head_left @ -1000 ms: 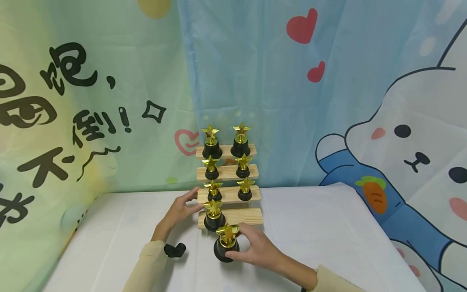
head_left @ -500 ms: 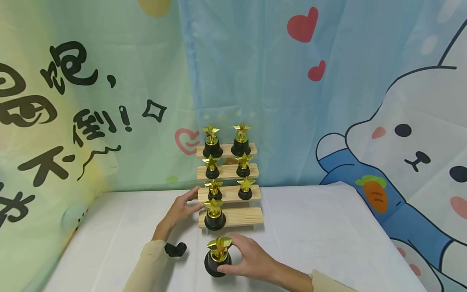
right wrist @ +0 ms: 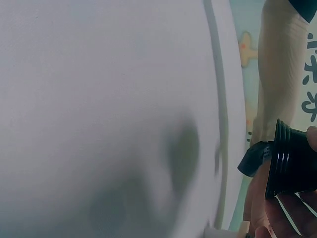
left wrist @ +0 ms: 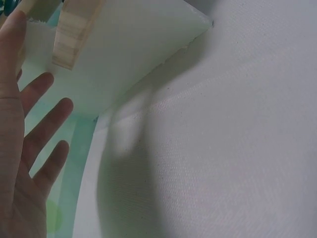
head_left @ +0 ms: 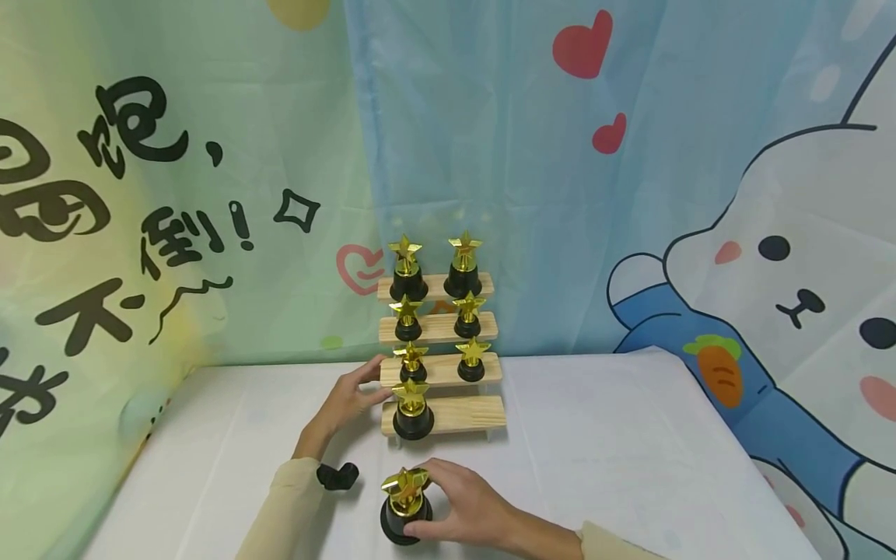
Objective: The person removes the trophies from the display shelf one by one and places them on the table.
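Observation:
My right hand (head_left: 470, 502) grips a small star trophy (head_left: 404, 494), gold star on a black round base, in front of the display stand. In the right wrist view the black base (right wrist: 290, 161) is raised off the table, fingers around it. My left hand (head_left: 350, 397) is at the left side of the tiered stand; in the left wrist view its fingers (left wrist: 49, 121) are spread and fairly straight beside the white side panel (left wrist: 124, 54). A single trophy (head_left: 413, 412) stands on the left of the lowest wooden shelf (head_left: 465, 414). The upper three shelves carry two trophies each.
White cloth (head_left: 595, 451) covers the table. A printed curtain (head_left: 490, 155) hangs right behind the stand. The black camera (head_left: 337, 476) worn on my left wrist juts over the table between my arms.
My right hand has carried the trophy away from the lowest shelf, toward me and to the left. The left hand has stayed at the stand's side.

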`<state>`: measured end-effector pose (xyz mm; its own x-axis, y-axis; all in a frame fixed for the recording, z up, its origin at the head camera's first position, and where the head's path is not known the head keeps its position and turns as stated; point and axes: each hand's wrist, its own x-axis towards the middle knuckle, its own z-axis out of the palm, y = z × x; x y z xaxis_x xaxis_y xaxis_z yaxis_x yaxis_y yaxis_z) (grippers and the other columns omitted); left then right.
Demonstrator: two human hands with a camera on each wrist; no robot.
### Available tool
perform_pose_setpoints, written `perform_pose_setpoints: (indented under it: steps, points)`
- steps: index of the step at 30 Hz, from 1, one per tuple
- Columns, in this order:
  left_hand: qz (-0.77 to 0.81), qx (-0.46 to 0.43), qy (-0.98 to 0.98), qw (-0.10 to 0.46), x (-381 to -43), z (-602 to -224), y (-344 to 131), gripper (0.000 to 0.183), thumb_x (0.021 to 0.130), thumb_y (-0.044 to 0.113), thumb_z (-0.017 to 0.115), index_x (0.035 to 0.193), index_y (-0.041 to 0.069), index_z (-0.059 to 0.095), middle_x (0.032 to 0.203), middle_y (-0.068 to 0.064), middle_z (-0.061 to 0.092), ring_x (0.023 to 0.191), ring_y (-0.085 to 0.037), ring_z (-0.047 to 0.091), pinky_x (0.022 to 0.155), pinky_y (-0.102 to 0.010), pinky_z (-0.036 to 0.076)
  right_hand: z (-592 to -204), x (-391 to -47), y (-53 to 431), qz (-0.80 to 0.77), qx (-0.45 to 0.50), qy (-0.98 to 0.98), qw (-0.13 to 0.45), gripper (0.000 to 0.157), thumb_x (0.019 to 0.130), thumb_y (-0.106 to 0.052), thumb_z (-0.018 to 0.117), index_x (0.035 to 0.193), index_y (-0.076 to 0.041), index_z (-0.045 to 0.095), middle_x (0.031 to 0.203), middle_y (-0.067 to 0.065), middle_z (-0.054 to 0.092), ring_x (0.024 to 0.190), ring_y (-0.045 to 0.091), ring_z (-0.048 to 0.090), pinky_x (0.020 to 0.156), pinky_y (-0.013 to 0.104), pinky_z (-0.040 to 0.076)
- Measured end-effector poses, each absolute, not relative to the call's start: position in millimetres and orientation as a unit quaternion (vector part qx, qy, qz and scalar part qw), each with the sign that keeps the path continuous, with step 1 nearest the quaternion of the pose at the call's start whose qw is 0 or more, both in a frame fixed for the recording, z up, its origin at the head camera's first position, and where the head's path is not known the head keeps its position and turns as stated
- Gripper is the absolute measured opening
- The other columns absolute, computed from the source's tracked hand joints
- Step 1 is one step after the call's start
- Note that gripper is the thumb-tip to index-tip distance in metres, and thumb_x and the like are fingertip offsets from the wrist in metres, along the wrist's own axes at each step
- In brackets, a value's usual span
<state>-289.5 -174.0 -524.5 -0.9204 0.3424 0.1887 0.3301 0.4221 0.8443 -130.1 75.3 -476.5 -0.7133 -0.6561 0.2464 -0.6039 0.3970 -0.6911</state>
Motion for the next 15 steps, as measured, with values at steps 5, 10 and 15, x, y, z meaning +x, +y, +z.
perform_pose_setpoints:
  steps: [5,10,15]
  points:
    - [0.496,0.192,0.847,0.009,-290,-525,-174,0.071,0.086,0.021,0.074,0.148,0.009,0.041,0.129,-0.017,0.064,0.122,-0.034,0.059,0.108,-0.053,0.040,-480,-130,72,-0.391,-0.383,0.837,0.026,0.044,0.086,-0.044,0.071,0.120,-0.019,0.060,0.112,-0.007,0.066,0.102,0.001,0.061,0.088,0.026,0.054]
    - [0.496,0.193,0.847,0.012,-289,-523,-174,0.072,0.086,0.023,0.073,0.148,0.009,0.040,0.130,-0.017,0.063,0.123,-0.034,0.058,0.108,-0.054,0.040,-484,-130,69,-0.392,-0.382,0.837,0.023,0.044,0.086,-0.044,0.071,0.120,-0.018,0.060,0.112,-0.006,0.066,0.101,0.000,0.061,0.086,0.026,0.054]
    - [0.494,0.188,0.849,0.010,-288,-524,-174,0.071,0.086,0.022,0.074,0.148,0.009,0.040,0.130,-0.016,0.063,0.122,-0.034,0.059,0.107,-0.055,0.040,-487,-133,63,-0.386,-0.374,0.843,0.030,0.045,0.086,-0.045,0.071,0.120,-0.018,0.059,0.113,-0.005,0.066,0.100,0.000,0.061,0.085,0.023,0.053]
